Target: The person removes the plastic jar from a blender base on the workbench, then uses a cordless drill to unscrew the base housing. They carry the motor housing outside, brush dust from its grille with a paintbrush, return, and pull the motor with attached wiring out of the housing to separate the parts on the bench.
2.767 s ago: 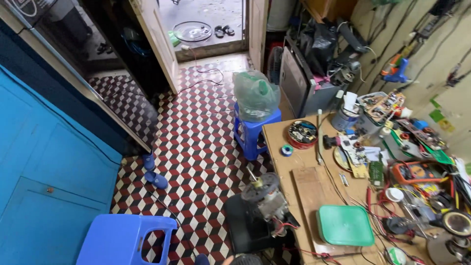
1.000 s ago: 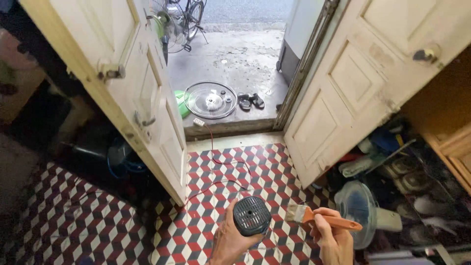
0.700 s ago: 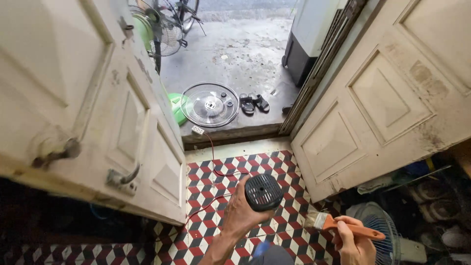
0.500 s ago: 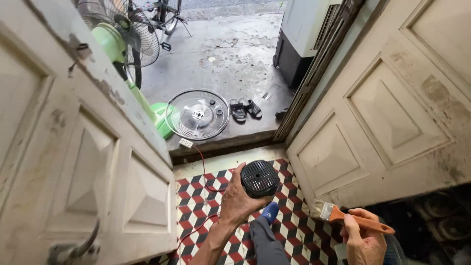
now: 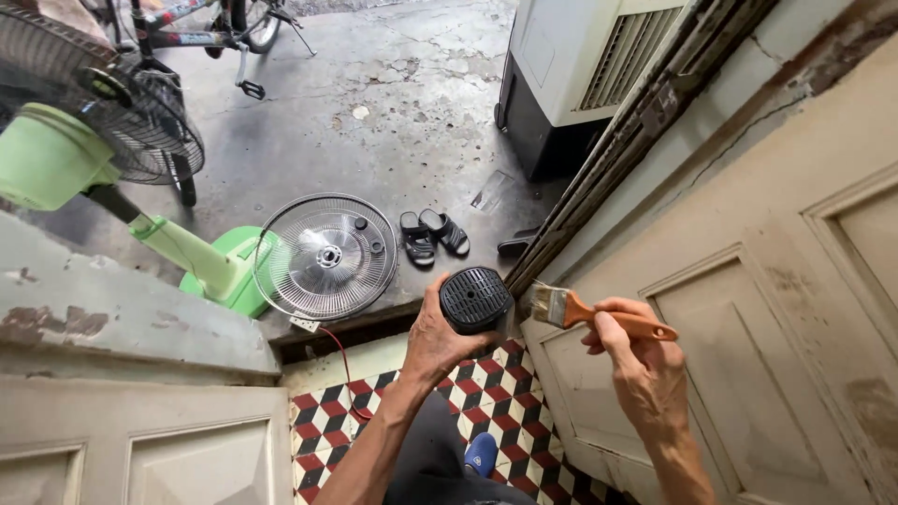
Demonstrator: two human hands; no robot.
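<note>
— Upper left of the frame: green standing fan (image 5: 65,140), tilted, bicycle (image 5: 187,28) behind on grey concrete.

— Centre: loose round fan grille (image 5: 326,257) flat at the threshold, pair of black sandals (image 5: 433,235) just beside. Upper right: white air cooler (image 5: 580,65). Bottom: red, black and white tiled floor (image 5: 332,421).

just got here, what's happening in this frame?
A person stands in a doorway over a checkered tile floor. The left hand holds a round black vented part; the right hand holds a paintbrush by its orange handle, bristles right beside the part. Outside on the concrete lie a fan grille, a green fan tipped over and a pair of sandals.
</note>
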